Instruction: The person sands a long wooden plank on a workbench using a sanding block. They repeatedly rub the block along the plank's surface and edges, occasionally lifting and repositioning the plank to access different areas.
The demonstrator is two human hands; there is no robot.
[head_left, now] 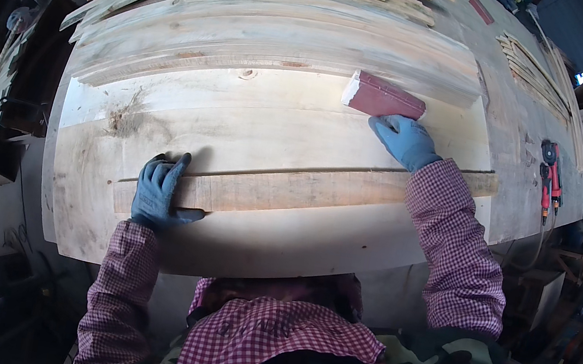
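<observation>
My left hand (157,190), in a blue-grey work glove, straddles the left end of a long wooden strip (298,185). Its fingers reach over the far edge, with the thumb along the near side. The strip lies flat across the pale wooden worktop. Beyond the strip's right part, my right hand (407,140), also gloved, grips the near side of a sanding block (383,96) wrapped in dark red sandpaper with a whitish end. The block is close to the far stack of boards, and its underside is hidden. My right forearm covers part of the strip.
Long wooden boards (276,33) are stacked along the table's far side. Thin wood strips (537,79) lie at the far right, near a small red piece (481,11). Red-and-black air tools (551,179) with a hose are at the right edge of the worktop (89,174).
</observation>
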